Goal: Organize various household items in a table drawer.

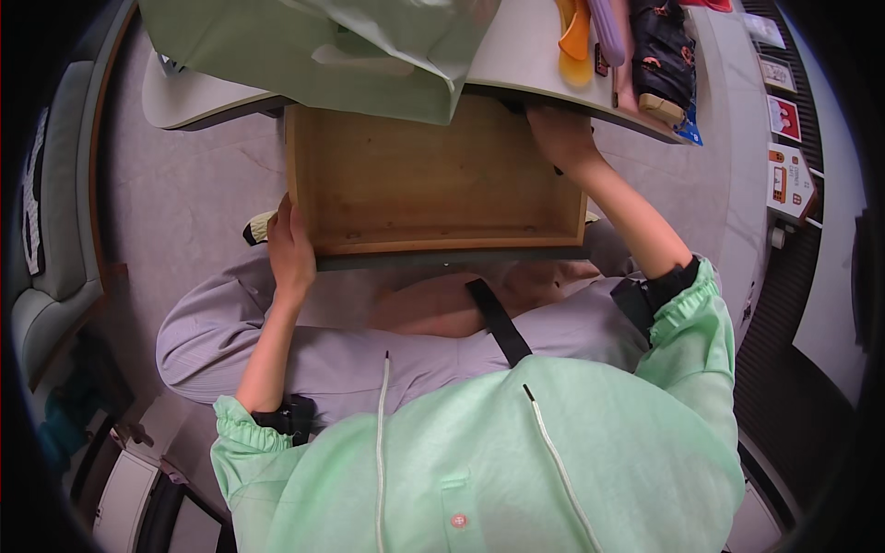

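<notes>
A wooden drawer (435, 173) with a dark front panel (449, 261) is pulled out from under a white tabletop (522, 59), above my lap. No items show on the visible part of its floor; the back is hidden by the tabletop and a bag. My left hand (290, 249) holds the drawer's left side near the front corner, fingers along the outer face. At the rear right, my right hand (563, 138) reaches over the drawer's side and under the tabletop edge. Its fingertips are hidden there, so their grip cannot be seen.
A pale green bag (332, 62) overhangs the table edge. On the tabletop's right lie an orange plastic item (575, 41), a purple item (606, 31) and a dark patterned folded umbrella (662, 55). A grey sofa (66, 180) stands left; framed pictures (783, 117) stand right.
</notes>
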Demonstrator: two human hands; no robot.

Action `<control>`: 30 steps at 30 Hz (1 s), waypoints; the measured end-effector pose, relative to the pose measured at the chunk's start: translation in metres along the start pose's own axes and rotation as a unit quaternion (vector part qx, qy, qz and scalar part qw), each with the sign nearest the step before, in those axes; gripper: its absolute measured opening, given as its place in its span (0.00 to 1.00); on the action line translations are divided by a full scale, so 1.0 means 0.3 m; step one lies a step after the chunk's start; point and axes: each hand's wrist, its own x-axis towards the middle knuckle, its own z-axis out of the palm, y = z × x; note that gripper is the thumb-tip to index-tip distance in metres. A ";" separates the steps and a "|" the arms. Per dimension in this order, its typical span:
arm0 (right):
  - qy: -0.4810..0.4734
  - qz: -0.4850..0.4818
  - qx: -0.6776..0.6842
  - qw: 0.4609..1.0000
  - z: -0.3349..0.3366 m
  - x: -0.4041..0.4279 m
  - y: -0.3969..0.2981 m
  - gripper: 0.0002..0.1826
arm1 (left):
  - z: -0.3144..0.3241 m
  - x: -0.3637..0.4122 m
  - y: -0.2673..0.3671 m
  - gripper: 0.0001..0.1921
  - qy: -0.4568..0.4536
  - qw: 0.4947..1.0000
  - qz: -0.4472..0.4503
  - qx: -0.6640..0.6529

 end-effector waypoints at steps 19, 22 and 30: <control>-0.600 -0.042 0.168 0.781 -0.071 -0.144 -0.074 0.18 | 0.007 0.005 -0.011 0.23 0.006 1.000 0.014 -0.008; -0.501 0.006 0.235 0.833 -0.081 -0.058 -0.012 0.19 | 0.008 -0.002 -0.006 0.23 0.019 1.000 0.022 -0.003; 0.115 0.019 -0.001 0.993 0.121 0.029 0.039 0.13 | 0.010 0.008 -0.006 0.23 0.019 1.000 0.021 0.002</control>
